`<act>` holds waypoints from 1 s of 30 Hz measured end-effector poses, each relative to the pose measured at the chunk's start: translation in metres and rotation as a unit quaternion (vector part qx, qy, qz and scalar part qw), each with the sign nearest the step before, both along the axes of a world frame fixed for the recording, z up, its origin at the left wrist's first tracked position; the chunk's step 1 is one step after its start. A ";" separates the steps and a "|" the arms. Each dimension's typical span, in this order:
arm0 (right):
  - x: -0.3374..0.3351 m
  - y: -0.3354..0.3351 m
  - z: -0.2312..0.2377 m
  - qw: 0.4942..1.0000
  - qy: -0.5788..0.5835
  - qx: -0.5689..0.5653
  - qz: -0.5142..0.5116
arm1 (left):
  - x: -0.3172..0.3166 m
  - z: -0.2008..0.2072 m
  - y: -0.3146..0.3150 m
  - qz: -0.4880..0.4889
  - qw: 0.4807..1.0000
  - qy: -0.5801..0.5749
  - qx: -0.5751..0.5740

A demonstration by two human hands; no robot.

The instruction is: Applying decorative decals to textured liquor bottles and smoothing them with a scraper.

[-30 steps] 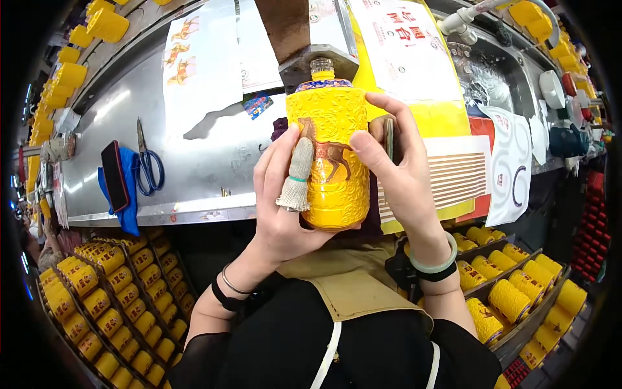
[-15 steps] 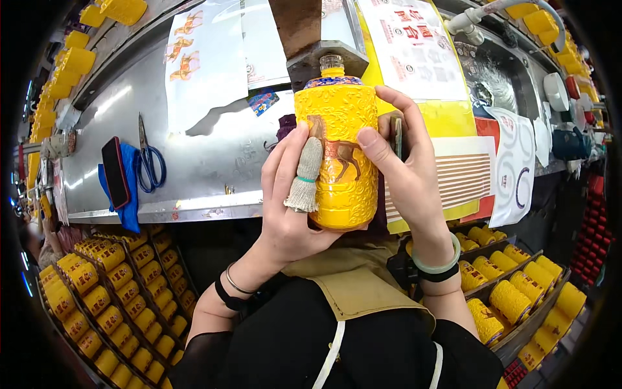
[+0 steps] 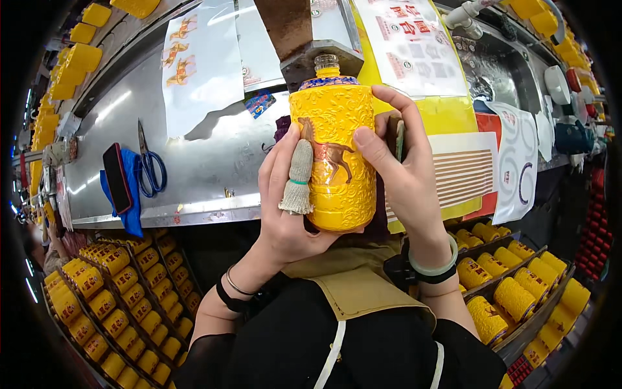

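Between my hands is a yellow embossed bottle (image 3: 345, 206), with a bare glass threaded neck and a blue patterned band at its shoulder. A brown horse picture (image 3: 334, 159) sits on its front. My left hand (image 3: 280, 223) grips the bottle from the left and below; a grey knitted finger cover (image 3: 298, 178) with a green band is on its thumb. Closed round the right side, my right hand (image 3: 414, 185) lays its thumb on the bottle front near the horse. A small flat dark piece (image 3: 399, 139) shows among its fingers; its kind is unclear.
Beyond the bottle stands a metal bracket (image 3: 304, 61). Scissors (image 3: 150, 167) and a phone (image 3: 116, 178) on a blue cloth lie left on the metal table. Decal sheets (image 3: 201, 84) and a striped sheet (image 3: 460, 172) lie beyond. Crates of yellow bottles (image 3: 126, 298) flank me below.
The bottle and both hands appear slightly further left in the view, and the horse has shifted a little left on the bottle's visible face. Both hands keep their hold.
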State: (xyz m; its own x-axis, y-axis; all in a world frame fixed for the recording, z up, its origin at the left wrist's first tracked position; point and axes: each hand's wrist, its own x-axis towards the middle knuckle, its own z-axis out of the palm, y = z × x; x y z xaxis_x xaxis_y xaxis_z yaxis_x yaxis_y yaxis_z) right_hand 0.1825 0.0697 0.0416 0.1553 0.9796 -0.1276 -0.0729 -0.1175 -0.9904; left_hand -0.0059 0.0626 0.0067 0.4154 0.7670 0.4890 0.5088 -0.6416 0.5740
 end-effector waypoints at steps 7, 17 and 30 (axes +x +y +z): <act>-0.002 0.000 0.000 1.000 -0.022 0.015 -0.009 | 0.001 -0.002 0.001 -0.002 1.000 -0.001 0.007; -0.001 -0.001 -0.001 0.999 -0.034 0.016 -0.005 | 0.001 -0.001 0.000 0.005 1.000 0.000 0.006; -0.007 -0.001 -0.004 0.996 -0.080 0.035 -0.021 | 0.000 -0.001 0.000 0.002 1.000 0.003 0.006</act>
State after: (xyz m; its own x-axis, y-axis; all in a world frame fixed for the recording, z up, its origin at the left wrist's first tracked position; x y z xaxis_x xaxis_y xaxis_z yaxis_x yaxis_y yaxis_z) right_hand 0.1759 0.0685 0.0380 0.2084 0.9776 -0.0294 0.0831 -0.0476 -0.9954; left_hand -0.0064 0.0630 0.0060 0.4155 0.7625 0.4960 0.5143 -0.6467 0.5633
